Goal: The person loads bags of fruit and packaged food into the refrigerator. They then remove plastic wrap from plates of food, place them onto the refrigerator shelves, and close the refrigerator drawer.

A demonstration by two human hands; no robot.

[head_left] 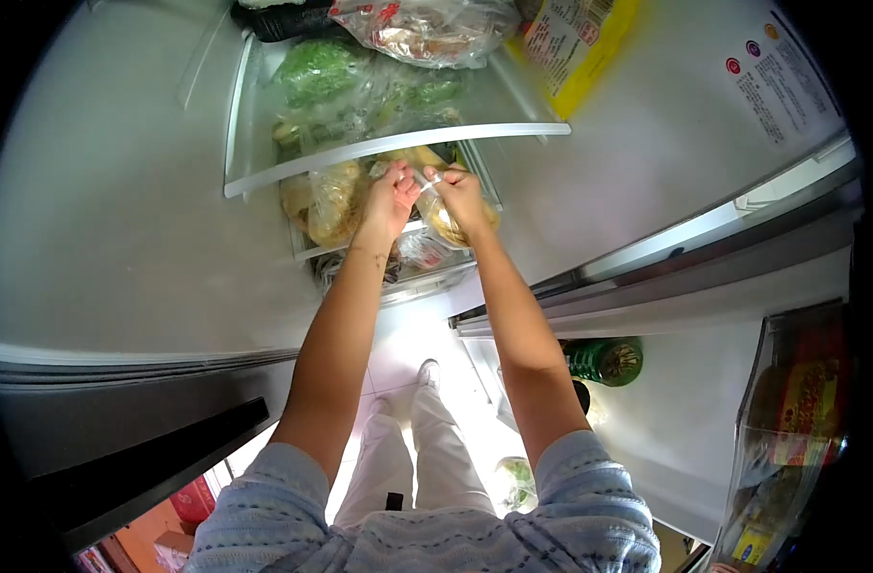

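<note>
Plastic bag (444,225), see-through, shiny, yellowish contents; the right hand (460,196) has its grip pinching the top, the left hand's (392,199) curled alongside, its hold unclear.

No wording can be read. Print too small or blurred shows on the label with red, purple and orange round marks (778,86) on the refrigerator's right inner wall (646,143), the yellow-edged package (584,43), the clear bag with red print (431,29) and the red-and-yellow packet (807,411) in the door bin (742,458).
</note>
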